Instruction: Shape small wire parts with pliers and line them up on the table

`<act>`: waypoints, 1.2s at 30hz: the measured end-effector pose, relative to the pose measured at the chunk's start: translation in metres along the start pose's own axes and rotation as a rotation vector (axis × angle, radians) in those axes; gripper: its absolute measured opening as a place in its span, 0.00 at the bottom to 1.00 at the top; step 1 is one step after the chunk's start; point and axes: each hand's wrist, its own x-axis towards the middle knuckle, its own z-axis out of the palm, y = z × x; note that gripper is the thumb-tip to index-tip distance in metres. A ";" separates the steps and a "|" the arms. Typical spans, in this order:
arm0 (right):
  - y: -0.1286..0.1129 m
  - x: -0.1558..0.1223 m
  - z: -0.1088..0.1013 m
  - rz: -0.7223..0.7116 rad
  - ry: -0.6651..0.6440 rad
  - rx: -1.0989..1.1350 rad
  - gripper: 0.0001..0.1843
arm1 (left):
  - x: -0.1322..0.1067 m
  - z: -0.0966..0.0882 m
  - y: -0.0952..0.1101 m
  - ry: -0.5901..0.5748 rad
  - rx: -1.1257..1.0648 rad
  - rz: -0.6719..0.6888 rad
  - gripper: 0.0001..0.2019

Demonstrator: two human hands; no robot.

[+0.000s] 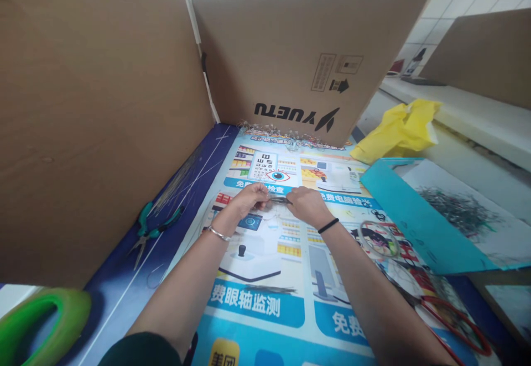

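My left hand point(252, 197) is closed in a pinch above the printed poster sheet point(249, 244); what its fingertips hold is too small to make out. Just to its right, my right hand point(309, 205) is wrapped round a slim grey metal tool point(280, 200), perhaps tweezers, whose tip points at the left fingertips. Faint thin wire seems to curve below the two hands. A small bundle of straight wires point(271, 289) lies on the sheet nearer to me.
Cardboard panels point(311, 51) stand at the left and back. Teal-handled pliers point(151, 230) and green tape point(62, 322) lie left. To the right are a wire coil point(378, 239), red-handled scissors point(456, 322), a blue folder point(415, 222) with wire scraps point(460, 211), and a yellow bag point(396, 128).
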 end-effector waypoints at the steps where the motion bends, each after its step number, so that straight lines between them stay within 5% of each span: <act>1: 0.000 0.000 0.000 0.002 0.007 -0.001 0.13 | 0.000 0.001 0.000 0.001 -0.007 0.004 0.11; 23: -0.004 0.004 -0.004 0.095 -0.016 -0.037 0.11 | 0.003 0.013 -0.010 0.133 -0.092 0.158 0.10; 36: -0.002 0.004 0.001 0.109 -0.032 -0.027 0.12 | 0.004 0.013 -0.010 0.134 -0.106 0.130 0.10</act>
